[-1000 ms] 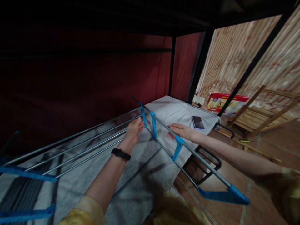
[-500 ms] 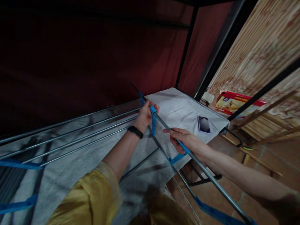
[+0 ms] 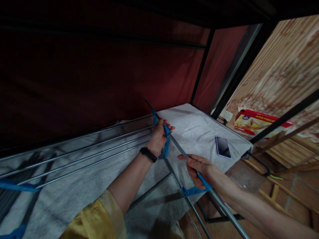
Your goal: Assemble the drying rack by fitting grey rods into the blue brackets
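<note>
A rack of thin grey metal tubes with blue plastic connectors lies across the pale cloth. My left hand (image 3: 159, 133), with a dark band on its wrist, is closed around a tube beside an upright blue connector (image 3: 166, 146). Lower on that same slanting metal tube (image 3: 178, 146), the fingers and thumb of my right hand (image 3: 200, 166) are wrapped round it, next to another blue connector (image 3: 195, 190). The tube's thin far end sticks out past my left hand toward the dark red wall. Parallel rods (image 3: 99, 141) of the rack run off to the left.
A phone (image 3: 223, 147) rests on the pale cloth (image 3: 194, 122) to the right. Beyond the cloth's edge stand a red and yellow box (image 3: 259, 122) and wooden slats (image 3: 286, 149). Black frame posts (image 3: 240, 71) rise at the right; a dark red panel (image 3: 112, 76) closes the back.
The view has tilted up, so the scene sits lower in the picture. Both hands keep their grip on the tube at about the same places.
</note>
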`<state>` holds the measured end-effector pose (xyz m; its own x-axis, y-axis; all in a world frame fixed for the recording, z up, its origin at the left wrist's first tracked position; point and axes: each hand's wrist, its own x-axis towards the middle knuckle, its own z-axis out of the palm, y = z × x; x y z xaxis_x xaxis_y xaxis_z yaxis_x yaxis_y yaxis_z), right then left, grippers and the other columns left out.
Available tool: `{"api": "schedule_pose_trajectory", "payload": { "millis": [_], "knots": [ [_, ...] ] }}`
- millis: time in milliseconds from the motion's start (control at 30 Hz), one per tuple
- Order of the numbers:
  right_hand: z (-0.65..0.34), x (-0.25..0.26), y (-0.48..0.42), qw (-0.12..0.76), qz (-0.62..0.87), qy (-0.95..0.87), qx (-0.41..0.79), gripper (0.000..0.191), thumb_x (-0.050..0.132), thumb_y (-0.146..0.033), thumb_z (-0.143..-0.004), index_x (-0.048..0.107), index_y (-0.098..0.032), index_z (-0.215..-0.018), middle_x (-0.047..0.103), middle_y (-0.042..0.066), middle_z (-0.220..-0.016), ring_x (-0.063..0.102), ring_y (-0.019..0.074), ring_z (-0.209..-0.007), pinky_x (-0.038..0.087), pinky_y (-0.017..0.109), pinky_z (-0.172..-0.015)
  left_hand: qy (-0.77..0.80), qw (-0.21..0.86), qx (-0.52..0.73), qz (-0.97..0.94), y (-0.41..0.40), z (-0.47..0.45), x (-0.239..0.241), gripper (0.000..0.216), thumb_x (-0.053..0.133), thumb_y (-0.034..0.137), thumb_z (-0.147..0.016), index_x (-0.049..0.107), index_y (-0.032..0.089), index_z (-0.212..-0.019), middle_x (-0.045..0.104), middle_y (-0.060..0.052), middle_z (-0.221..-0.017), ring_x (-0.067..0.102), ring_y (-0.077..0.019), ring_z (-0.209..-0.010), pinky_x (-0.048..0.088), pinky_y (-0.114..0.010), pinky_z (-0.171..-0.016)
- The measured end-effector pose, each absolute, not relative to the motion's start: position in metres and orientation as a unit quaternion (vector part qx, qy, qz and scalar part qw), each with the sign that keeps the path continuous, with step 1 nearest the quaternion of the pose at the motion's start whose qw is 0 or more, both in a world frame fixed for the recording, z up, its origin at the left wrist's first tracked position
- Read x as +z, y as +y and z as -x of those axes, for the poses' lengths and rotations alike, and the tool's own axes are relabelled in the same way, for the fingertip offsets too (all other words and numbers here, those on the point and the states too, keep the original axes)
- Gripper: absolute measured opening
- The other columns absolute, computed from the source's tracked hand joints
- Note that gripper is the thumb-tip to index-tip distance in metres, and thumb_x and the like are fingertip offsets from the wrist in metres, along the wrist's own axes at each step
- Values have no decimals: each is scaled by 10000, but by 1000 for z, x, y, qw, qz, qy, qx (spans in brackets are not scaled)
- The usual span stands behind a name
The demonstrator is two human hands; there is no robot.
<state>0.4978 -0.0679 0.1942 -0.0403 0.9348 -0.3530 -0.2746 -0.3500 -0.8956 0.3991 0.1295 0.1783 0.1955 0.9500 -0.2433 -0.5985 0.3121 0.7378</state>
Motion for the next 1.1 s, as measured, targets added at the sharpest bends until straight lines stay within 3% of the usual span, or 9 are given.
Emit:
{"api": "schedule_pose_trajectory", "payload": {
  "millis": [400, 967, 1100],
  "knots": [
    [-501, 197, -64, 472, 505, -296, 660, 450, 685, -437, -856, 639, -150, -1199, 461, -75, -600, 378, 44, -390, 252, 194, -378, 364, 730, 528, -238, 127, -400, 182, 294, 643, 451, -890, 539, 203, -773, 510, 51, -536, 539, -107, -484, 454, -236, -548],
    [-490, 199, -63, 488, 509, -280, 651, 418, 711, -414, -825, 650, -138, -1132, 427, -88, -566, 349, 46, -352, 221, 201, -346, 361, 722, 513, -290, 126, -399, 176, 386, 472, 546, -970, 565, 187, -863, 535, 31, -515, 572, -127, -473, 420, -232, -528],
    [-490, 197, -64, 491, 505, -279, 653, 405, 708, -413, -831, 651, -144, -1128, 437, -86, -574, 359, 44, -354, 226, 200, -349, 371, 721, 508, -291, 126, -399, 175, 368, 428, 502, -996, 569, 185, -874, 540, 22, -515, 581, -135, -483, 436, -242, -551]
  ]
}}
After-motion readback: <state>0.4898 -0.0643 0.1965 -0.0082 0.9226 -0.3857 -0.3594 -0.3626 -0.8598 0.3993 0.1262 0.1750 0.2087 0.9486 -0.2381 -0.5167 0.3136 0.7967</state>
